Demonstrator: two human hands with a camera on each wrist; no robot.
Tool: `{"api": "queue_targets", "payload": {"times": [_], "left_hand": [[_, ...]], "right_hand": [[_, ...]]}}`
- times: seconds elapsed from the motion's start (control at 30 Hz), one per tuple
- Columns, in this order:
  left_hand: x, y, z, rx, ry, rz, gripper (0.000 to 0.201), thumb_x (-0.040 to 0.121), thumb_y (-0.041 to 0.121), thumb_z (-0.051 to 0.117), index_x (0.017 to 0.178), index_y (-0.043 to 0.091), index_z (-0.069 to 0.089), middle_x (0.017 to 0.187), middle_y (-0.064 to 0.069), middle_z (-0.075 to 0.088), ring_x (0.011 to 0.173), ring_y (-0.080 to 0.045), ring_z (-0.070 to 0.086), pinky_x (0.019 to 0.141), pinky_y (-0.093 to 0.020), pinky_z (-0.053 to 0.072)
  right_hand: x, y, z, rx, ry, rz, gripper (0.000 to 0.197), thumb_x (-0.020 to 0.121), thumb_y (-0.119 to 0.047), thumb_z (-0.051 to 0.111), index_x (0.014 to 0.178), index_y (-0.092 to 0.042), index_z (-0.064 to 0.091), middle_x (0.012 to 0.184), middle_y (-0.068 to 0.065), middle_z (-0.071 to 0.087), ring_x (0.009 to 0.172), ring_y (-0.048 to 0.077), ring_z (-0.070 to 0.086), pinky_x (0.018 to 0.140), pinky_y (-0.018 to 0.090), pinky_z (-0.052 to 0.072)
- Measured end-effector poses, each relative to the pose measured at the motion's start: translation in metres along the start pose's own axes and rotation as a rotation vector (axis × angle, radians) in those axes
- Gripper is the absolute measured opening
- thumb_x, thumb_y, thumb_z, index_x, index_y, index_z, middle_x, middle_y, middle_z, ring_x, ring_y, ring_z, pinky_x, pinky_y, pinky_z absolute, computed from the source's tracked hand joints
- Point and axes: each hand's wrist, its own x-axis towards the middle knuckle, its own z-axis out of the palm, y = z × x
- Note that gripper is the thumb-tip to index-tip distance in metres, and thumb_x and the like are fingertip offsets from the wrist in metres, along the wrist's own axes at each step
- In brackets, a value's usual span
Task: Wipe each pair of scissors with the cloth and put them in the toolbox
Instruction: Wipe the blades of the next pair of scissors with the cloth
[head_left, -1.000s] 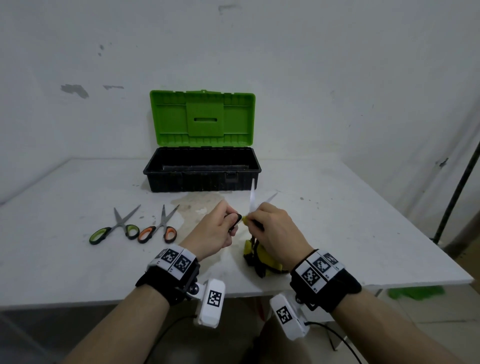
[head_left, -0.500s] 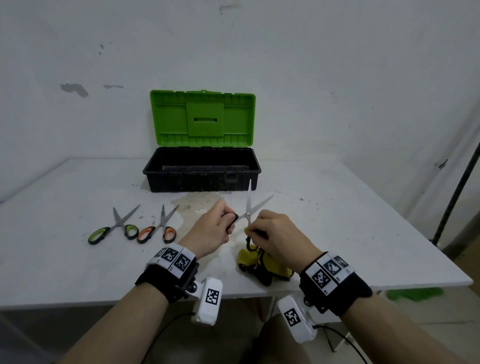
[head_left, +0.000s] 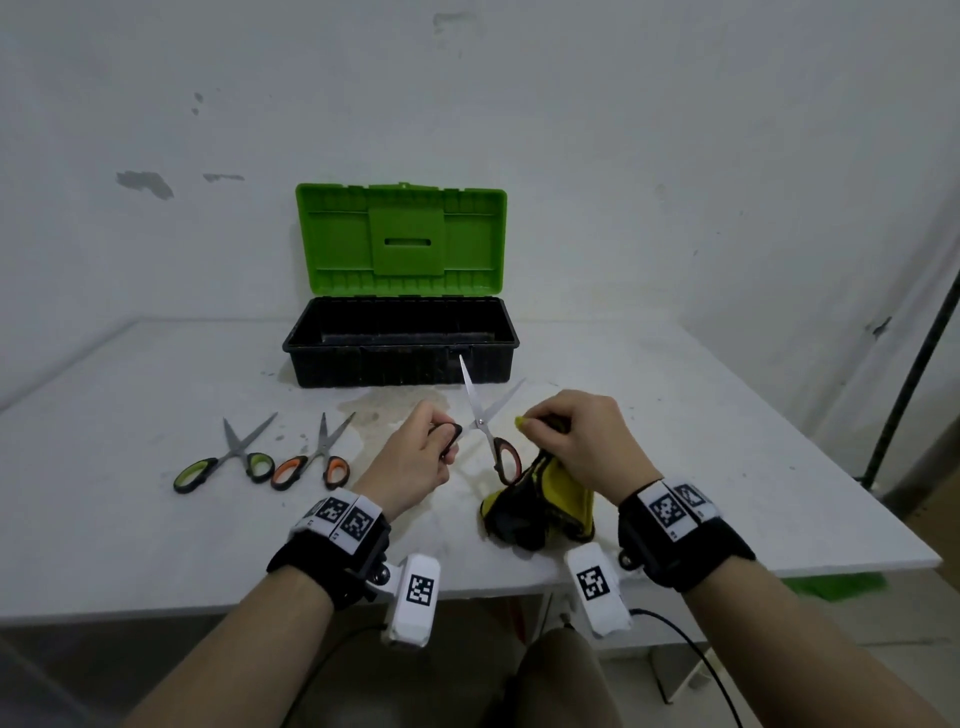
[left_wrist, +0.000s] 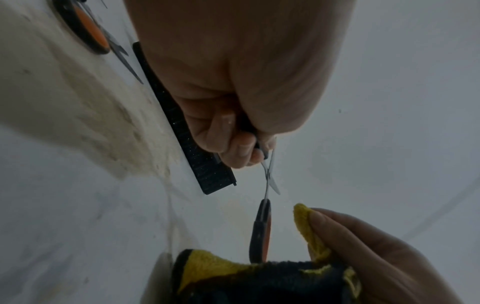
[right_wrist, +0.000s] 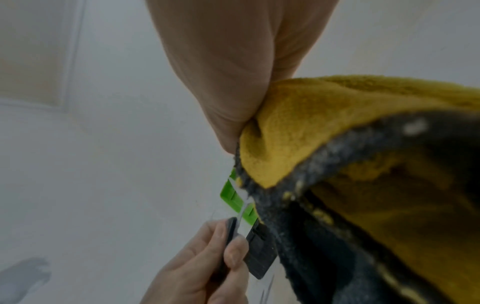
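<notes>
My left hand (head_left: 423, 452) grips one black handle loop of a pair of scissors (head_left: 485, 421) held above the table with its blades spread and pointing up toward the toolbox. Its other handle (left_wrist: 261, 230), black with a red lining, hangs free. My right hand (head_left: 576, 441) pinches a yellow and black cloth (head_left: 543, 504) just right of the blades, apart from them; the rest of the cloth hangs down to the table. The toolbox (head_left: 402, 345) stands open behind, black tub, green lid upright. Two more scissors lie left: green-handled (head_left: 223, 465) and orange-handled (head_left: 311, 460).
The white table (head_left: 727, 467) meets a white wall at the back, and its front edge runs just under my wrists. A brownish stain (head_left: 379, 410) marks the tabletop in front of the toolbox. A dark pole (head_left: 914, 374) leans at the far right.
The right hand with the cloth has come off the blades and moved right. The scissors' blades have spread wider, and one handle now hangs free below the left hand.
</notes>
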Motion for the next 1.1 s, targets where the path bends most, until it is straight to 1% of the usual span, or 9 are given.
{"api": "queue_targets", "payload": {"times": [0.13, 0.27, 0.43, 0.53, 0.63, 0.83, 0.93, 1.0, 1.1], "left_hand": [[0.0, -0.001, -0.001, -0.086, 0.005, -0.001, 0.014, 0.106, 0.016, 0.037, 0.108, 0.011, 0.05, 0.077, -0.005, 0.055, 0.052, -0.012, 0.042, 0.047, -0.021, 0.032], [0.001, 0.0, 0.001, -0.211, -0.047, -0.031, 0.027, 0.106, 0.011, 0.034, 0.118, 0.013, 0.058, 0.083, -0.004, 0.061, 0.062, -0.014, 0.053, 0.055, -0.025, 0.038], [0.001, 0.002, 0.005, -0.331, -0.099, -0.108, 0.031, 0.098, 0.003, 0.036, 0.11, 0.013, 0.062, 0.076, -0.007, 0.061, 0.059, -0.018, 0.053, 0.055, -0.027, 0.035], [0.0, 0.003, 0.008, -0.245, -0.102, -0.105, 0.033, 0.092, 0.0, 0.036, 0.106, 0.016, 0.062, 0.074, -0.005, 0.062, 0.058, -0.016, 0.053, 0.055, -0.027, 0.035], [0.0, 0.0, 0.011, -0.13, -0.078, -0.074, 0.031, 0.092, 0.0, 0.038, 0.102, 0.015, 0.063, 0.076, -0.004, 0.059, 0.06, -0.015, 0.052, 0.051, -0.024, 0.033], [-0.001, -0.005, 0.018, -0.206, -0.038, -0.093, 0.012, 0.104, 0.02, 0.039, 0.102, 0.014, 0.049, 0.077, -0.004, 0.047, 0.054, -0.015, 0.041, 0.05, -0.029, 0.023], [-0.002, -0.003, 0.015, -0.159, -0.035, -0.05, 0.03, 0.098, 0.039, 0.056, 0.108, 0.012, 0.048, 0.078, -0.001, 0.052, 0.048, -0.01, 0.043, 0.045, -0.025, 0.027], [-0.002, -0.004, 0.013, -0.082, -0.014, 0.002, 0.035, 0.09, 0.039, 0.068, 0.109, 0.018, 0.048, 0.081, 0.0, 0.059, 0.048, -0.008, 0.047, 0.045, -0.025, 0.033], [-0.001, -0.005, 0.006, -0.138, -0.01, -0.012, 0.036, 0.087, 0.033, 0.073, 0.109, 0.02, 0.047, 0.075, 0.0, 0.06, 0.052, -0.016, 0.048, 0.051, -0.031, 0.036]], "right_hand": [[0.002, 0.004, 0.0, 0.054, -0.102, 0.141, 0.02, 0.087, -0.035, 0.071, 0.102, -0.022, 0.075, 0.086, -0.012, 0.07, 0.081, -0.001, 0.062, 0.071, 0.013, 0.044], [0.001, 0.002, 0.002, 0.123, -0.204, 0.181, 0.021, 0.089, -0.034, 0.067, 0.104, -0.024, 0.077, 0.088, -0.014, 0.073, 0.081, -0.001, 0.065, 0.073, 0.019, 0.05], [0.002, -0.005, 0.008, 0.258, -0.302, 0.252, 0.03, 0.088, -0.029, 0.066, 0.116, -0.02, 0.072, 0.102, -0.011, 0.072, 0.091, 0.0, 0.065, 0.082, 0.018, 0.05], [0.0, -0.008, 0.01, 0.335, -0.341, 0.259, 0.028, 0.088, -0.029, 0.066, 0.115, -0.024, 0.073, 0.096, -0.012, 0.073, 0.088, 0.001, 0.066, 0.083, 0.02, 0.051], [-0.004, -0.013, 0.012, 0.384, -0.376, 0.253, 0.027, 0.089, -0.024, 0.065, 0.116, -0.022, 0.072, 0.083, -0.014, 0.072, 0.074, -0.003, 0.062, 0.074, 0.016, 0.046], [-0.007, -0.018, 0.015, 0.473, -0.406, 0.271, 0.033, 0.09, -0.021, 0.064, 0.122, -0.018, 0.069, 0.094, -0.005, 0.076, 0.086, 0.003, 0.067, 0.088, 0.021, 0.051], [-0.009, -0.022, 0.012, 0.519, -0.444, 0.252, 0.031, 0.092, -0.016, 0.062, 0.123, -0.017, 0.068, 0.09, -0.008, 0.075, 0.08, -0.001, 0.065, 0.08, 0.014, 0.047], [-0.01, -0.021, 0.011, 0.569, -0.482, 0.225, 0.029, 0.093, -0.013, 0.06, 0.12, -0.018, 0.07, 0.084, -0.009, 0.073, 0.076, 0.0, 0.061, 0.077, 0.014, 0.046], [-0.009, -0.018, 0.005, 0.576, -0.458, 0.268, 0.027, 0.093, -0.014, 0.061, 0.117, -0.018, 0.071, 0.066, -0.014, 0.067, 0.067, -0.001, 0.057, 0.071, 0.013, 0.045]]}}
